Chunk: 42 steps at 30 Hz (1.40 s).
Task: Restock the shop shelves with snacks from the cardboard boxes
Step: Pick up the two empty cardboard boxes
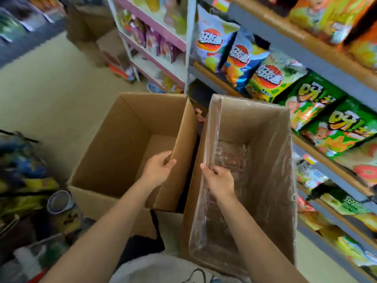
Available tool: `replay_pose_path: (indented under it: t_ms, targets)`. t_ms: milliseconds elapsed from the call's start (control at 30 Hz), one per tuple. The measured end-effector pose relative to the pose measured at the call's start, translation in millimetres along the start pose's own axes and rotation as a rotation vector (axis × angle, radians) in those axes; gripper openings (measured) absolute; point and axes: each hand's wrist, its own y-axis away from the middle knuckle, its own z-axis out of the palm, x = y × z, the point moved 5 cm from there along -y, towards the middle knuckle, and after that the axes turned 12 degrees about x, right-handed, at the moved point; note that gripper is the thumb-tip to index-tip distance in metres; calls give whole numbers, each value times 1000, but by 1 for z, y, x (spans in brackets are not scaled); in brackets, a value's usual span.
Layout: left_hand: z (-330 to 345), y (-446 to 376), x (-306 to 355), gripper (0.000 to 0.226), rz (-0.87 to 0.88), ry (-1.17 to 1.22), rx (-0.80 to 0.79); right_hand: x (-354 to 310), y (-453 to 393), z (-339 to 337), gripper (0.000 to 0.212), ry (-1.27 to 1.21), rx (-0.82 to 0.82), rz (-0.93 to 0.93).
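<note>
Both forearms are seen reaching down: the left hand [158,169] fingers grip the empty cardboard box [114,160] flap, the right hand [219,180] fingers pinch the emptied plastic-lined box [255,127], while chip bags [267,78] fill shelves beyond, suggesting restocking is nearly finished.

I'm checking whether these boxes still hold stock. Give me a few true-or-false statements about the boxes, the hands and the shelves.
1. The left hand grips a wall of the plain brown cardboard box. True.
2. That box is full of snack bags. False: no snacks show inside.
3. The right hand holds the clear plastic liner of the right cardboard box. True.
4. The grey metal shelves on the right are bare. False: green crisp bags stand there.
</note>
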Motion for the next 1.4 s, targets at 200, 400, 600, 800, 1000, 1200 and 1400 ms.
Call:
replay_pose_path:
  t_ms: [200, 400, 600, 800, 1000, 1200, 1400]
  targets:
    - [-159, -69, -61, 47, -99, 196, 153, -151, 12, 134, 38, 168, -79, -187]
    - [-310, -122, -104, 49, -205, 364, 369, -299, 20, 244, 39, 171, -202, -319]
    - [-416, -189, -126, 46, -261, 482, 596, -435, -6, 342, 47, 201, -282, -516]
    - [-520, -293, -129, 46, -363, 511, 726, -573, -43, 466, 48, 221, -432, -628]
    - [-636, -374, -115, 41, -421, 578, 908, -735, -56, 571, 48, 331, -558, -789]
    - [-735, -460, -125, 47, -427, 690, 1045, -866, -50, 677, 49, 387, -612, -960]
    - [-843, -545, -174, 47, -427, 825, 1113, -974, -36, 795, 52, 432, -597, -1085]
